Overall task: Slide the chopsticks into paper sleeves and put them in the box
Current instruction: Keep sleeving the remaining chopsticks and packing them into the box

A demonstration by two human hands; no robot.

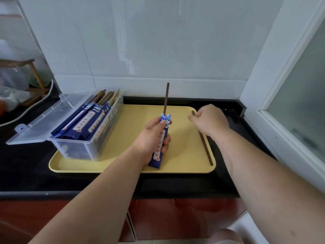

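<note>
My left hand grips a blue sleeve, one chopstick poking from its top. My right hand pinches a second chopstick. The sleeve's red writing is unreadable.

Yellow tray lies flat on a black countertop, set against a white tiled wall. At far left, a white cable crosses the counter. A wooden rack stands behind it, with clear plastic bags alongside. At right is a frosted window in a white frame. Below the counter edge is a red-brown surface.
</note>
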